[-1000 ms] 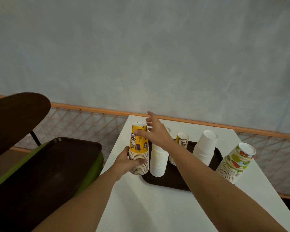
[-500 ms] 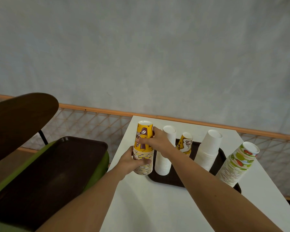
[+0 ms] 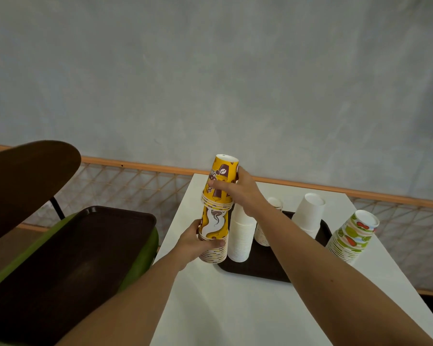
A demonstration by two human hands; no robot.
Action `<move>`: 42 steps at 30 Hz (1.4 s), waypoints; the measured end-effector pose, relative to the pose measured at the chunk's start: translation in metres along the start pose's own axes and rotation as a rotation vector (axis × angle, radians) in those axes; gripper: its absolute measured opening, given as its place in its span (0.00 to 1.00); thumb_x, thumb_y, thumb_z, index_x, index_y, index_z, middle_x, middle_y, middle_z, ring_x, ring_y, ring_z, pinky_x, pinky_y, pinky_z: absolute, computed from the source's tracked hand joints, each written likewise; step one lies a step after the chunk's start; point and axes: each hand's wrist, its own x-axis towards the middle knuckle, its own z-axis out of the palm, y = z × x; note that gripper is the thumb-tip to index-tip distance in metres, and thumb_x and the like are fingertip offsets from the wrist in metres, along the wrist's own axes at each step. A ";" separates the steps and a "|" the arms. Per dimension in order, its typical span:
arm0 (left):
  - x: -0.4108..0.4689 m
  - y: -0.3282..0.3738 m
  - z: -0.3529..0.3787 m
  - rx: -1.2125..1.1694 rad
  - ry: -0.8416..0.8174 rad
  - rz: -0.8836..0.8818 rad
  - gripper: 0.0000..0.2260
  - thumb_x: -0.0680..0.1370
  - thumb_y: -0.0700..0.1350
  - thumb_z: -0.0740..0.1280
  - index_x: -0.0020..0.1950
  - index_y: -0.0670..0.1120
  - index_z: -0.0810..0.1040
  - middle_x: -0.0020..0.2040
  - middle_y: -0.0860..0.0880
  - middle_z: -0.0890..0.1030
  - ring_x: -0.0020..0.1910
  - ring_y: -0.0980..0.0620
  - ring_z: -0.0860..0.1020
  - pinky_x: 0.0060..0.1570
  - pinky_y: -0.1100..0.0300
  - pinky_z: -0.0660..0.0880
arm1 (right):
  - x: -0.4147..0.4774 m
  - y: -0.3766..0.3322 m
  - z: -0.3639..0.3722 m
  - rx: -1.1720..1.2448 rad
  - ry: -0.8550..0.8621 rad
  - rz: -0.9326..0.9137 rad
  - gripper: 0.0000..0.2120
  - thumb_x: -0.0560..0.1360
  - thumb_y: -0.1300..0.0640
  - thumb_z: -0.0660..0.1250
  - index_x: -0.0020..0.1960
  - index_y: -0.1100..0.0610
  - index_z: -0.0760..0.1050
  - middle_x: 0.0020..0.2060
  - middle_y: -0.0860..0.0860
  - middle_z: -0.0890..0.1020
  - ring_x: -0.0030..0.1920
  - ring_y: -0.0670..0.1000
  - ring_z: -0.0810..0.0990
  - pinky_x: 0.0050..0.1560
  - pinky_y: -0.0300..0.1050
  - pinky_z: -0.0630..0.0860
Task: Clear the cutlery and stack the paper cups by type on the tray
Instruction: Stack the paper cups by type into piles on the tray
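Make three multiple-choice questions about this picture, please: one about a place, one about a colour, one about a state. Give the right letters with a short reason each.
1. Where does the fruit-print cup stack stand?
A. on the tray
B. on the white table, right of the tray
C. on the green chair

2. What colour is the tray under the plain cups?
A. dark brown
B. blue
C. red

3. What is the state of the yellow cup stack?
A. lying on its side
B. untouched
C. held by both hands

Answers:
1 B, its base rests on the white table, beside the tray's right edge.
2 A, the rim and bare floor show dark brown.
3 C, the right hand grips the upper cups, and the left hand holds the lower part.
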 end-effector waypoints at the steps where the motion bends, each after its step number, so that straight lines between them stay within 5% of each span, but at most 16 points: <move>1: 0.001 0.000 0.001 0.000 0.001 -0.004 0.35 0.67 0.48 0.77 0.70 0.50 0.65 0.66 0.51 0.73 0.64 0.49 0.72 0.65 0.48 0.71 | 0.002 -0.003 -0.003 0.023 0.016 -0.007 0.26 0.66 0.55 0.76 0.61 0.55 0.72 0.55 0.52 0.81 0.54 0.53 0.80 0.57 0.52 0.77; 13: 0.011 0.002 0.010 -0.053 0.032 -0.015 0.33 0.66 0.46 0.78 0.68 0.51 0.67 0.63 0.51 0.76 0.59 0.51 0.74 0.62 0.47 0.74 | 0.039 -0.020 -0.080 0.136 0.293 -0.061 0.25 0.65 0.54 0.77 0.59 0.56 0.73 0.53 0.53 0.82 0.52 0.54 0.81 0.54 0.55 0.79; 20: 0.019 0.001 0.011 -0.070 0.049 -0.033 0.34 0.66 0.47 0.77 0.69 0.51 0.67 0.64 0.50 0.75 0.62 0.48 0.73 0.63 0.44 0.73 | 0.056 0.006 -0.102 0.021 0.445 -0.031 0.25 0.67 0.55 0.75 0.60 0.59 0.70 0.55 0.55 0.78 0.51 0.52 0.77 0.50 0.46 0.75; 33: 0.034 -0.004 0.009 -0.134 0.126 -0.079 0.33 0.66 0.45 0.78 0.68 0.50 0.68 0.63 0.51 0.76 0.60 0.50 0.74 0.61 0.47 0.74 | 0.082 0.107 -0.101 -0.283 0.472 0.083 0.29 0.65 0.55 0.76 0.60 0.61 0.68 0.55 0.59 0.76 0.55 0.57 0.77 0.53 0.50 0.75; 42: 0.045 -0.005 0.019 -0.126 0.103 -0.095 0.34 0.67 0.47 0.77 0.70 0.51 0.65 0.66 0.51 0.74 0.64 0.48 0.72 0.64 0.44 0.72 | 0.083 0.131 -0.102 -0.324 0.405 0.197 0.39 0.68 0.56 0.75 0.71 0.57 0.57 0.64 0.58 0.71 0.65 0.60 0.71 0.62 0.55 0.71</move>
